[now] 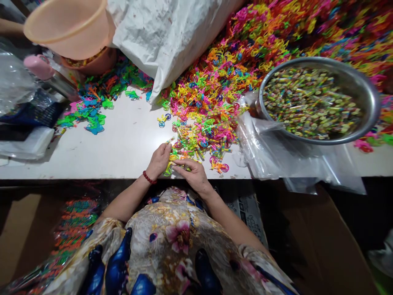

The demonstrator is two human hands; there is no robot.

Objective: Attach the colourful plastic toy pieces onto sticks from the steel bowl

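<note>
My left hand [159, 161], with a dark red bead bracelet at the wrist, is closed at the front edge of the white table [113, 143]. A small patterned tube [170, 140] sticks out from its thumb side. My right hand [194, 174] is beside it, thumb and forefinger drawn together near a yellow plastic toy piece [173, 156] between the hands. What its fingertips grip is too small to tell. Just beyond lies a heap of small colourful plastic toy pieces [211, 106], with more patterned tubes scattered at its near edge.
A steel bowl [376, 98] full of small patterned tubes stands at right, with clear plastic bags [267, 151] before it. A large white sack [162, 37] lies at the back. At left are a peach basin [67, 28], toy guns [95, 119] and a pink-topped bottle [39, 66].
</note>
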